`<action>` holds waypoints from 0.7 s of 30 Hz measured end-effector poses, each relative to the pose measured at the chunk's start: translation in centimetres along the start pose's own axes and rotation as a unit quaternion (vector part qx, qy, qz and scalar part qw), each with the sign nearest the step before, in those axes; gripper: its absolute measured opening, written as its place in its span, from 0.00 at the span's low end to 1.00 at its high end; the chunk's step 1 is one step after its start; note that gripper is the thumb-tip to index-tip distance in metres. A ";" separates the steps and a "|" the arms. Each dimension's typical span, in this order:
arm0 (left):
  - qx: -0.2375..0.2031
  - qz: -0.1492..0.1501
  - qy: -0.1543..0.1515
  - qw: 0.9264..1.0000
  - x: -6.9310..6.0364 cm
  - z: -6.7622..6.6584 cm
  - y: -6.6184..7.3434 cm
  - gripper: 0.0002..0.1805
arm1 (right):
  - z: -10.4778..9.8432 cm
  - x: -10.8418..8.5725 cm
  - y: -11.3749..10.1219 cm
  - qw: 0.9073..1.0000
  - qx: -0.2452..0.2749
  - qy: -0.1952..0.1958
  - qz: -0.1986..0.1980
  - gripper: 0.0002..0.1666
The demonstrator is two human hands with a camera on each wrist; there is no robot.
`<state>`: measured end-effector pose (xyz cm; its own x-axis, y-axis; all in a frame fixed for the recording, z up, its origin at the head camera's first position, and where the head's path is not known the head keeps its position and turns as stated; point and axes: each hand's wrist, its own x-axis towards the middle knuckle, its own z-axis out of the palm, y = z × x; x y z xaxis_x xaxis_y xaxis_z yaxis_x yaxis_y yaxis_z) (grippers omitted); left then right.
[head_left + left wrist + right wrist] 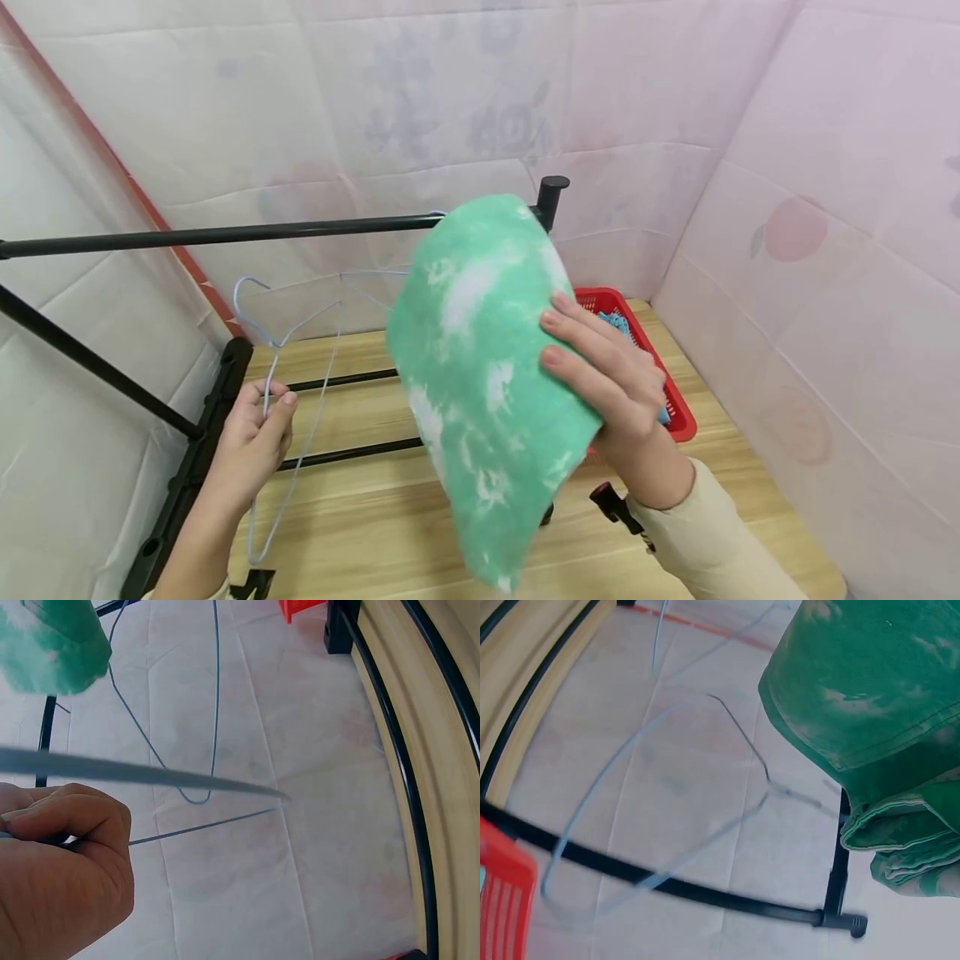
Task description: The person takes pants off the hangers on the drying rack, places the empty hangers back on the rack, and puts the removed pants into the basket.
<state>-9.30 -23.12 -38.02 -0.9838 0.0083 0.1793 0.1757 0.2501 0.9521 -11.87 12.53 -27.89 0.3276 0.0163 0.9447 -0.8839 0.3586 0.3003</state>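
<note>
My left hand (255, 442) pinches one side of a pale wire clothes hanger (237, 302) below its hook, and the hanger stands turned on end. In the left wrist view its wire (150, 772) crosses above the curled fingers. A folded green-and-white tie-dye garment (487, 367) with stitched hems is in my right hand (618, 383). The fingers lie over its near face; the thumb is hidden. Behind the garment, a second wire hanger (622, 750) hangs near the rail (322, 229), partly covered in the head view.
A black rack frame (97, 362) stands on the wooden table (360, 517), with two lower bars (352, 454) crossing between its sides. At the right is a red plastic basket (678, 417) with blue cloth inside. White printed sheets (420, 100) enclose the back and sides.
</note>
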 end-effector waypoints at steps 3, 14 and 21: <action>0.015 -0.006 0.000 1.000 -0.1 -0.1 0.0 0.08 | -0.8 0.3 -0.1 0.999 -0.018 0.024 0.018 0.15; -0.003 0.015 -0.007 1.000 0.2 -0.1 0.4 0.07 | -4.0 -0.4 0.0 0.993 -0.072 0.070 0.056 0.09; 0.011 0.011 -0.014 1.000 0.2 -0.2 0.3 0.08 | -5.5 -0.9 0.2 0.991 -0.102 0.056 0.071 0.07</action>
<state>-9.39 -23.23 -37.65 -0.9802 0.0415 0.1935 0.1975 0.2716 0.9420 -10.55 17.71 -29.42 0.2499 0.1802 0.9514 -0.8418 0.5258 0.1216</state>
